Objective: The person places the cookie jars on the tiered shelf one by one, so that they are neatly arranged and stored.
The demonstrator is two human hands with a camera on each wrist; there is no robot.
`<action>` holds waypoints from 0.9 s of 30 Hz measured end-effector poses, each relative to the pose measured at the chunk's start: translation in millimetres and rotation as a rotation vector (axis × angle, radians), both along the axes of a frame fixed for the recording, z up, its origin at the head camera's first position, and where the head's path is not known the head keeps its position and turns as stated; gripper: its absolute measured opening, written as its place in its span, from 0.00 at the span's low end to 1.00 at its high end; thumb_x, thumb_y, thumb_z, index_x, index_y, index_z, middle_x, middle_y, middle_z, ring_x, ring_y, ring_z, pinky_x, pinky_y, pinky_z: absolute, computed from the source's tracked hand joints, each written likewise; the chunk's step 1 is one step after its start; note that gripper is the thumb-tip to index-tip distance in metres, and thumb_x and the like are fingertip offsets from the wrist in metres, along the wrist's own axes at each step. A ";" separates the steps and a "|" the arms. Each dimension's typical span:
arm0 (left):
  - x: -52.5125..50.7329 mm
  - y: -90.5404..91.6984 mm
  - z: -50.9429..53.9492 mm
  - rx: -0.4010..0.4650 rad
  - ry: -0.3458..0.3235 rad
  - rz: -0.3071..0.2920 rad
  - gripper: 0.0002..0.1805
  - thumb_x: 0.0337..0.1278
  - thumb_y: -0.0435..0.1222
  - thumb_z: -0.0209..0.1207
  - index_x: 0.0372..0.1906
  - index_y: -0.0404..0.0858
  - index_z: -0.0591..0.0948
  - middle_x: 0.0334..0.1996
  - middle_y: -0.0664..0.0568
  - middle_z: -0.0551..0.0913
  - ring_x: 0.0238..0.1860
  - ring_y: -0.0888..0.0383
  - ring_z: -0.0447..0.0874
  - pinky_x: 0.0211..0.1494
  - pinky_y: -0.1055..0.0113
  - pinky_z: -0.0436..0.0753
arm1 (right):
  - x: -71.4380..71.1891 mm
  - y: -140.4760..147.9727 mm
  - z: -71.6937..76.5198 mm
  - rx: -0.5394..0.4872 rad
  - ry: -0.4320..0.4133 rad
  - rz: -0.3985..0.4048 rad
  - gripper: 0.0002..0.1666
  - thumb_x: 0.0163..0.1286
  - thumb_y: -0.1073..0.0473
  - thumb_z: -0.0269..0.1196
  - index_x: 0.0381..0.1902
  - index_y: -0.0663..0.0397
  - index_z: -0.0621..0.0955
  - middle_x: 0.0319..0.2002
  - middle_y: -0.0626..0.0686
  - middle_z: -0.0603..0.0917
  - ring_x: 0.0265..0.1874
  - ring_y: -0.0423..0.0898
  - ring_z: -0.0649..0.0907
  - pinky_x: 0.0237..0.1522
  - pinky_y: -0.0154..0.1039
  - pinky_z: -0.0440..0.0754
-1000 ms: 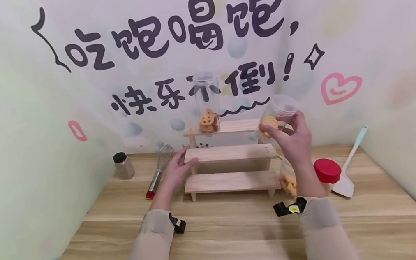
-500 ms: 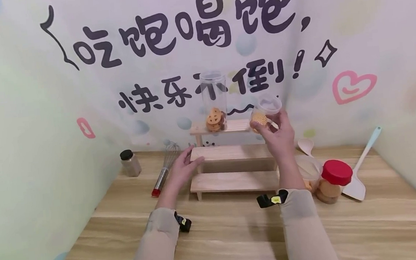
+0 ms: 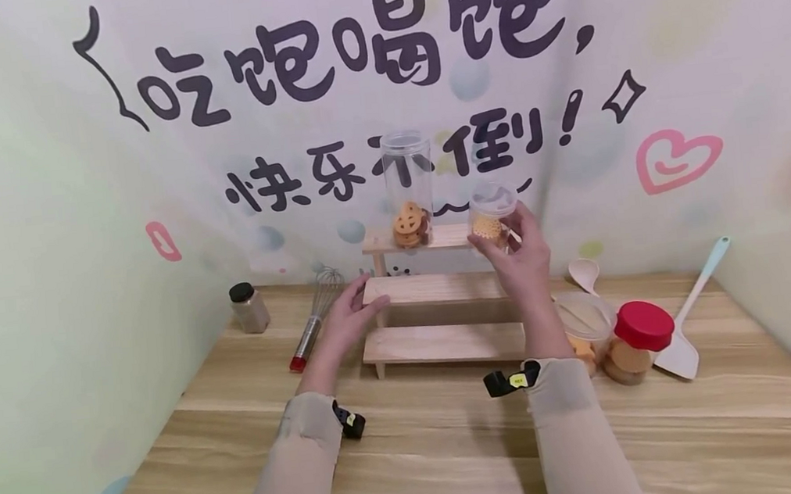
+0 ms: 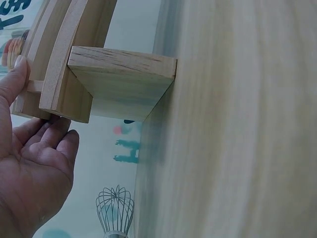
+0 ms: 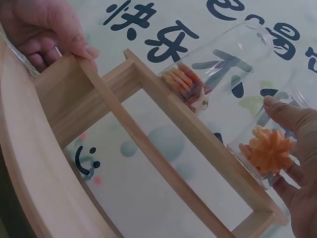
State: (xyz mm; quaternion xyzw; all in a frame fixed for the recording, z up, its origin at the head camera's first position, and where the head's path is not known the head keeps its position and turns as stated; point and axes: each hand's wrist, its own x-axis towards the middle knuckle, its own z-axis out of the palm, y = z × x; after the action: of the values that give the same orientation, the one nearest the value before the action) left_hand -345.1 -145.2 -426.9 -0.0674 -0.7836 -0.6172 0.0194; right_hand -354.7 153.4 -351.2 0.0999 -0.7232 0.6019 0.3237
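My right hand (image 3: 520,260) grips a short clear jar (image 3: 493,201) holding cookies, thumb on one side and fingers on the other. The jar is nearly upright at the right part of the top step of a three-step wooden shelf stand (image 3: 446,343); whether its base touches the step cannot be told. Left of it on that step stands a tall clear jar (image 3: 405,160) with several cookies at its bottom. My left hand (image 3: 347,318) holds the left end of the middle step, its thumb (image 4: 17,79) above and fingers (image 4: 54,134) curled below.
Right of the stand are a clear tub (image 3: 588,316) with orange snacks, a red-lidded jar (image 3: 639,335), a white spoon (image 3: 584,273) and a spatula (image 3: 685,331). A whisk (image 3: 314,325) and a black-capped jar (image 3: 250,311) lie left. A printed wall cloth (image 3: 328,127) hangs behind.
My right hand has carried the short jar leftward to the top step, and the jar has gone from tilted to nearly upright. My left hand keeps its hold on the stand.
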 end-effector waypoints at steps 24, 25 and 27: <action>-1.3 1.1 -1.8 -0.003 0.022 0.012 0.48 0.56 0.56 0.69 0.78 0.50 0.62 0.77 0.48 0.60 0.74 0.49 0.63 0.72 0.59 0.70 | -1.6 -4.9 -4.7 0.017 -0.058 0.011 0.47 0.61 0.60 0.74 0.71 0.46 0.61 0.67 0.54 0.74 0.69 0.49 0.71 0.74 0.45 0.66; -1.0 1.0 -1.6 -0.006 0.021 0.015 0.48 0.55 0.57 0.69 0.78 0.51 0.62 0.77 0.48 0.60 0.74 0.49 0.63 0.72 0.59 0.70 | -1.9 -4.6 -4.8 0.029 -0.062 0.010 0.47 0.61 0.61 0.74 0.72 0.46 0.61 0.68 0.54 0.73 0.69 0.49 0.71 0.74 0.45 0.65; -0.5 1.1 -0.3 -0.012 0.017 0.020 0.47 0.55 0.57 0.69 0.78 0.52 0.62 0.77 0.49 0.60 0.74 0.49 0.64 0.72 0.59 0.70 | -2.9 -3.8 -4.5 0.059 -0.065 0.001 0.49 0.61 0.61 0.74 0.74 0.46 0.60 0.69 0.53 0.73 0.69 0.50 0.71 0.74 0.45 0.66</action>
State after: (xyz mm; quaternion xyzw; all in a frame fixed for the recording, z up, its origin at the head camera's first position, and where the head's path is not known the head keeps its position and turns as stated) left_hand -345.6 -144.2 -427.2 -0.0648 -0.7876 -0.6119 0.0318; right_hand -357.6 149.6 -355.7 0.0904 -0.7508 0.5833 0.2966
